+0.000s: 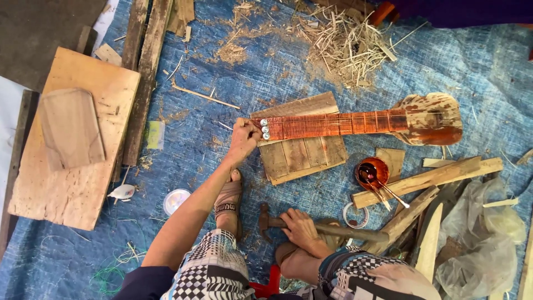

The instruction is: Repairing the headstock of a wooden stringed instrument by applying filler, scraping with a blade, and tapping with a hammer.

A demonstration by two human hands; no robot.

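A small reddish-brown stringed instrument (355, 123) lies across a slatted wooden board (302, 155) on a blue tarp (266, 72). Its body points right and its headstock with silver tuning pegs (265, 129) points left. My left hand (243, 141) grips the headstock end. My right hand (300, 228) rests closed on the wooden handle of a hammer (333, 229) lying on the tarp near my knees, with the hammer head at the left. My sandalled foot (229, 201) sits between the two hands.
An orange bowl (372, 172) holding metal tools stands right of the board, with a tape ring (355, 215) below it. Wood offcuts (427, 178) and a plastic bag (483, 244) lie at right. Large boards (72, 144) lie at left, shavings (344, 44) at top. Another person's clothing (461, 11) shows top right.
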